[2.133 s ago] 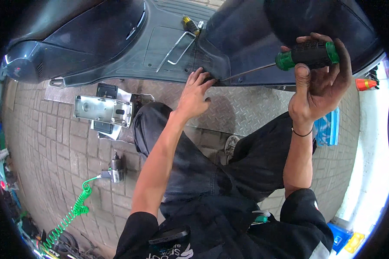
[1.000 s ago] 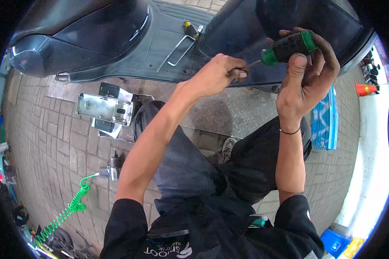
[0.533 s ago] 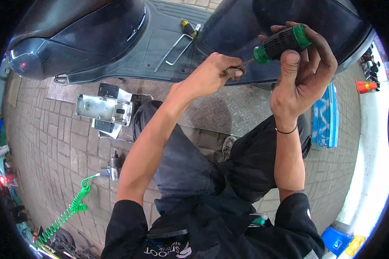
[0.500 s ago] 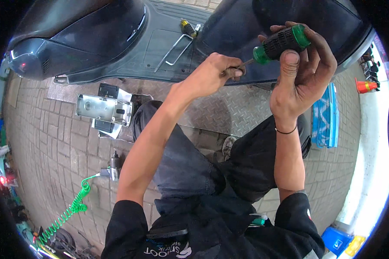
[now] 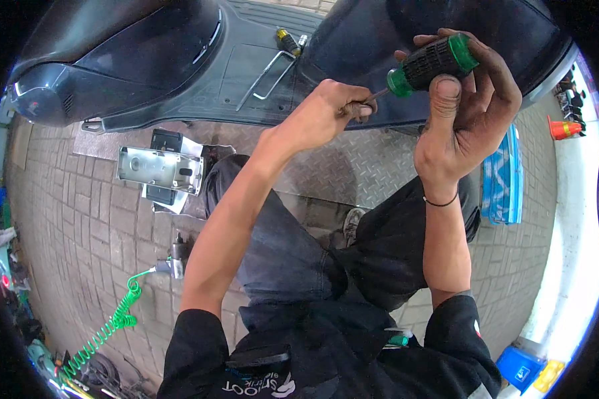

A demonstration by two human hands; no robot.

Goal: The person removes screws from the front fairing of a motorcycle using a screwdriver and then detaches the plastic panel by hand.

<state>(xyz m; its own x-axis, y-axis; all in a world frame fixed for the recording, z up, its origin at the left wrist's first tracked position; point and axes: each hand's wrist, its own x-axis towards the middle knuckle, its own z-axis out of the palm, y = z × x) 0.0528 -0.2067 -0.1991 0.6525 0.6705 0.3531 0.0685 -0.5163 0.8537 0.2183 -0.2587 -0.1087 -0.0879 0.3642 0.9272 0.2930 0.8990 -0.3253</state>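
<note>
**Both hands on one green-and-black screwdriver (image 5: pixel 434 65)**

My right hand (image 5: pixel 469 110) grasps its handle, thumb pressed on the near side and fingers around the far side and butt. My left hand (image 5: pixel 326 113) pinches the thin shaft, fingers curled; the tip is hidden behind it. The screwdriver slants down to the left, in front of the scooter's dark body panel (image 5: pixel 379 46), just above that panel's lower edge.

On the scooter's grey footboard (image 5: pixel 246 60), a bent metal rod (image 5: pixel 259 82) lies toward the right end, one tip close to the near edge. A yellow-and-black handle (image 5: pixel 288 41) sits beyond it, near the dark panel.

Below the footboard's near edge, a treaded metal plate (image 5: pixel 319 173) covers part of the paved floor (image 5: pixel 106 226). Left of my knee, a grey metal housing (image 5: pixel 160 166) rests over black pieces and a white sheet. Nearer me lies an air tool (image 5: pixel 178 256) on a green coiled hose (image 5: pixel 123 316). A blue box (image 5: pixel 502 179) stands to my right.
</note>
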